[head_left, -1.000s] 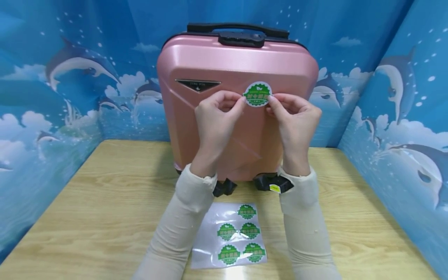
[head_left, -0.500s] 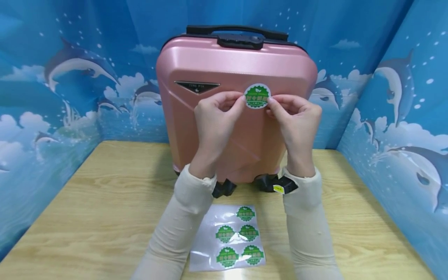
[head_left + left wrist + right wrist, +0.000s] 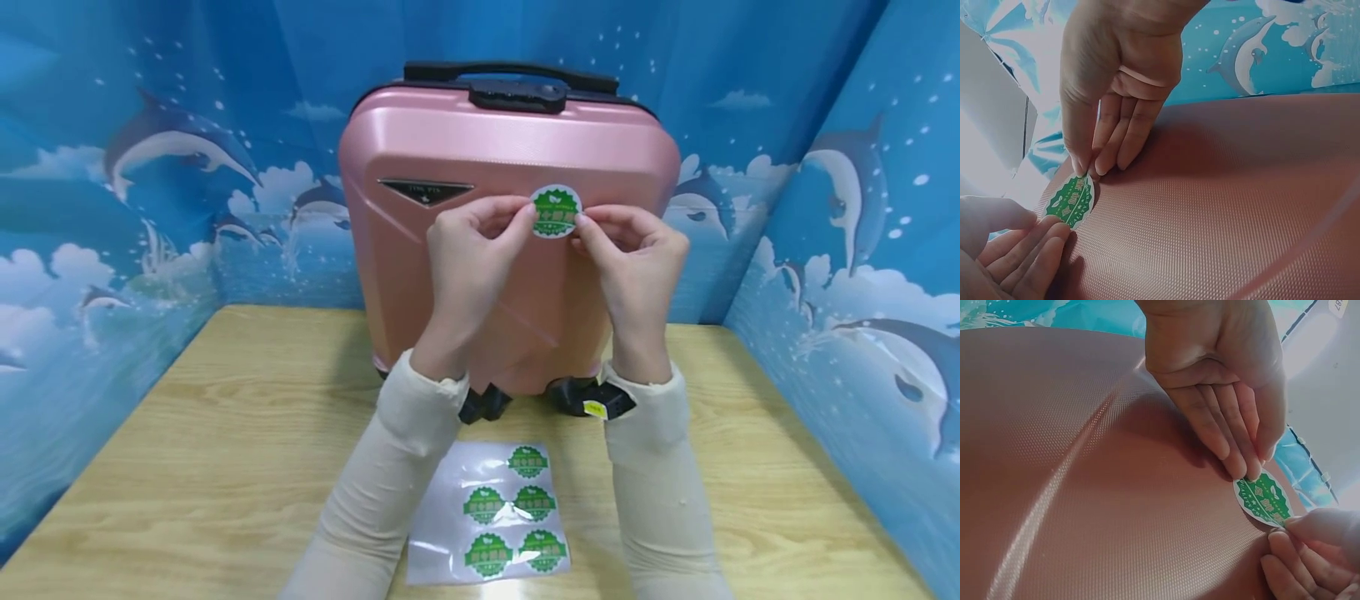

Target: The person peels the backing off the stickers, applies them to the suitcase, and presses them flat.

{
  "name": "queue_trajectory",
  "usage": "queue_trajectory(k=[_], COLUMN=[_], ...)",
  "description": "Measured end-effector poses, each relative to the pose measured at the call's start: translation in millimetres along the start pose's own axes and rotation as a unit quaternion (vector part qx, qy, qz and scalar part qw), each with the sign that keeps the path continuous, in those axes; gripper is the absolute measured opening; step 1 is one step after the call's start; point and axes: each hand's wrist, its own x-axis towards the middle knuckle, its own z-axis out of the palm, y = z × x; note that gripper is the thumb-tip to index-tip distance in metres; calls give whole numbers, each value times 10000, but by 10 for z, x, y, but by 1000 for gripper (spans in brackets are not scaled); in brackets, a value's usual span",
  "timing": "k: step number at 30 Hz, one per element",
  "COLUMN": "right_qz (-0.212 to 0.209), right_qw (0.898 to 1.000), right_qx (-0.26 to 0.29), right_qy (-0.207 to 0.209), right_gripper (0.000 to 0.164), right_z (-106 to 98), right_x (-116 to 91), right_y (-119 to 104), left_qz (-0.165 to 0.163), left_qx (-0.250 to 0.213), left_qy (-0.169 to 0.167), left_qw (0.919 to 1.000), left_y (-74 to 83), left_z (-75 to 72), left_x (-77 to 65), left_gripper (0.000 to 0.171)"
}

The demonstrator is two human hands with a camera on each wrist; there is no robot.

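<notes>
I see the left hand (image 3: 474, 262) and right hand (image 3: 637, 262) each pinching a side of the round green sticker (image 3: 557, 212), close against the pink suitcase (image 3: 517, 308). I think it's light, bendy and sticky, so I'd hold only its edges.

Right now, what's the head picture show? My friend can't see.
A left hand and right hand pinch a green sticker at the front of a pink suitcase. A sheet with five more lies nearer on the wooden table.

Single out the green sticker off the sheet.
The sticker pinched by the left hand and right hand before the pink suitcase; the other five lie on the sheet.
</notes>
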Motion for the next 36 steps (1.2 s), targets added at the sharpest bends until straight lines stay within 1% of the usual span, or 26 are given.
queue_trajectory(k=[3,6,9,14,19,25,31,36], right_qz=[-27,-117,-148,-90,0,6,25,-24], right_qw=[10000,9999,9999,9999,9994,9989,9991,9997], right_qx=[48,-37,-76,62,338,438,432,242], right_qy=[36,36,32,-24,-114,-190,-48,43], right_gripper=[14,16,16,16,15,16,16,16], right_z=[-3,-6,-12,-18,-28,-35,-37,-24], right_x=[-5,-5,-6,-1,1,1,-6,-18], right_y=[14,18,20,9,5,11,19,35], left_qz=[92,136,71,-37,-119,-187,-258,-286], left_qx=[4,-22,-157,-412,-457,-466,-497,-536], left_qy=[-26,-81,-165,-208,-290,-393,-538,-562], left_qw=[10000,9999,9997,9989,9985,9980,9970,9966], left_y=[0,0,-1,14,26,52,82,81], left_z=[13,28,51,99,128,137,182,217], left_x=[0,7,16,40,55,73,86,96], left_gripper=[17,17,17,16,16,16,17,16])
